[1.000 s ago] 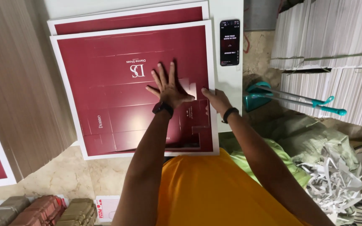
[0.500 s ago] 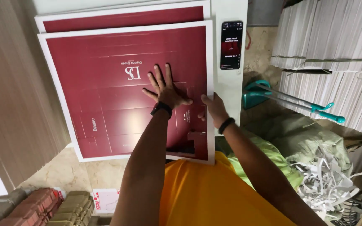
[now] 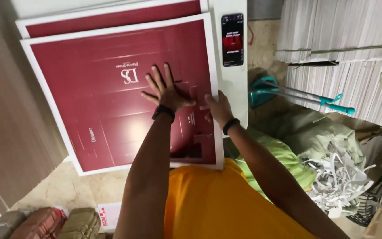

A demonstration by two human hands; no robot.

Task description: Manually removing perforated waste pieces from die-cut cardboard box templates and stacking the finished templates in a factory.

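— Both hands sit a little further right on the sheet than half a second back, and the sheet itself has slid right with them, don't you think?

— Yes. Going left to right: a tall stack [image 3: 5, 132] of pale board edges stands at the far left, then the dark red sheet [image 3: 111, 110] with its white border, lying flat on top of another sheet [image 3: 111, 20] just like it.

— What's the left hand [image 3: 166, 90] doing?

— Its grip is open, fingers spread, palm pressed flat on the red print, probably to pin the sheet while it is shifted. A black band circles the wrist.

— And the right hand [image 3: 217, 108]?

— It's at the sheet's right edge, fingers curled over the white border, seemingly pinching it; how tightly, I cannot tell.

— The sheet looks glossy.

— Smooth coated card, with faint fold lines of a flattened box and a sheen of light near the middle.

— Further right?

— A phone [image 3: 232, 40] lies on the white desk [image 3: 237, 88] just beside the sheet. Beyond are a teal dustpan [image 3: 261, 90], green sacks [image 3: 328, 137], paper offcuts [image 3: 337, 181] and stacked boards [image 3: 341, 31].
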